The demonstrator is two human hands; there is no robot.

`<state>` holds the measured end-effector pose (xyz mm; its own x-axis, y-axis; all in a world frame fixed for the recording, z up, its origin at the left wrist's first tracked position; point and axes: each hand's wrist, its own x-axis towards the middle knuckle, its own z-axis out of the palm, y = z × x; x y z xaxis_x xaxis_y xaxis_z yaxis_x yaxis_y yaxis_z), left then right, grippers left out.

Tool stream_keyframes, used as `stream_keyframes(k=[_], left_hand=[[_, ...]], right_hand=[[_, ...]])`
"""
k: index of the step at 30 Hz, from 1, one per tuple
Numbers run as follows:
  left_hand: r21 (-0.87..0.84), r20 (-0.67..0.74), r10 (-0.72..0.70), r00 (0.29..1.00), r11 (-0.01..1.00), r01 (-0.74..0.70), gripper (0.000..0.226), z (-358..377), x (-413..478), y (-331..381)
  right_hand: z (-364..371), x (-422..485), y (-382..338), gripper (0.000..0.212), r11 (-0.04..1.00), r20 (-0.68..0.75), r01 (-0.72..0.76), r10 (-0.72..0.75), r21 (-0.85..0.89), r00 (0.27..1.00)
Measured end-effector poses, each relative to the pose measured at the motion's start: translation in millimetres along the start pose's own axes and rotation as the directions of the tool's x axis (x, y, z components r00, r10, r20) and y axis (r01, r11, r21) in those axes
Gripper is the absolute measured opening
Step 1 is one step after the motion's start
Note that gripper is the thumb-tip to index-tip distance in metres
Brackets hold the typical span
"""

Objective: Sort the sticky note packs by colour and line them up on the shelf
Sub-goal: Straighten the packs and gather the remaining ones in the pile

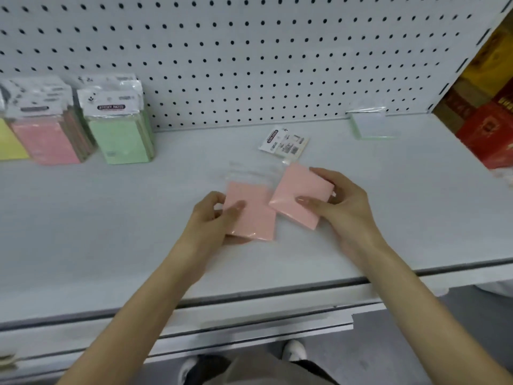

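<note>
Head view, white shelf (pixel 83 218) with pegboard (pixel 249 51) behind. Left hand (pixel 215 218) holds the left pink pack (pixel 254 218) low over mid-shelf: thumb pressed on its top face, other fingers curled under the near-left edge, a pinch. Right hand (pixel 344 209) holds the right pink pack (pixel 299 193), tilted: thumb across the top face, fingers wrapped round the far-right edge. The two packs meet at their inner edges. A printed header card (pixel 283 143) lies just behind the right pack; cannot tell whether it is attached. Rear left, upright against the pegboard in a line: yellow pack (pixel 9 143), pink packs (pixel 47 140), green packs (pixel 122 134). A lone green pack (pixel 373 127) lies rear right. Red and yellow boxes (pixel 488 118) sit beyond the shelf's right end.
</note>
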<state>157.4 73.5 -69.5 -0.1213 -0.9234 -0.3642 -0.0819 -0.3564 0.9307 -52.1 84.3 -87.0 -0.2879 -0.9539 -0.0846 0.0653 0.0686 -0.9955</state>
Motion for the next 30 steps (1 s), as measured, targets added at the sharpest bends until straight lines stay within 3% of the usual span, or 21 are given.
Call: stream_keyframes(k=[4, 12, 14, 17, 19, 22, 27, 30], left_hand=[[-0.133, -0.096, 0.023, 0.995, 0.990, -0.036, 0.025, -57, -7, -5], [-0.121, -0.191, 0.135, 0.972, 0.980, -0.160, 0.029, -203, -16, -9], [-0.099, -0.178, 0.178, 0.968, 0.975, -0.198, 0.031, -245, -13, -15], [-0.080, -0.147, 0.249, 0.957, 0.962, -0.262, 0.034, -300, -12, -21], [-0.092, -0.136, 0.264, 0.955, 0.956, -0.278, 0.037, -334, -16, -24], [-0.106, -0.175, 0.281, 0.944, 0.948, -0.301, 0.045, -388, -23, -28], [-0.074, -0.344, 0.299, 0.890, 0.936, -0.344, 0.032, -472, -30, -34], [-0.068, -0.407, 0.307, 0.860, 0.929, -0.363, 0.033, -514, -34, -38]], right_hand=[[77, -10, -2, 0.044, 0.999, 0.124, 0.031, -0.030, -0.011, 0.992], [252, -30, -7, 0.026, 0.994, 0.177, -0.038, 0.020, 0.104, 0.984], [284, -32, -7, 0.023, 0.989, 0.258, -0.114, 0.085, 0.097, 0.962], [323, -32, -6, 0.034, 0.931, 0.504, -0.356, 0.271, 0.077, 0.820], [347, -32, -7, 0.043, 0.910, 0.627, -0.415, 0.327, -0.005, 0.707], [387, -30, -11, 0.037, 0.923, 0.683, -0.373, 0.335, -0.098, 0.649], [463, -28, -18, 0.019, 0.957, 0.633, -0.109, 0.262, -0.271, 0.729], [515, -37, -19, 0.022, 0.942, 0.672, 0.028, 0.218, -0.335, 0.707]])
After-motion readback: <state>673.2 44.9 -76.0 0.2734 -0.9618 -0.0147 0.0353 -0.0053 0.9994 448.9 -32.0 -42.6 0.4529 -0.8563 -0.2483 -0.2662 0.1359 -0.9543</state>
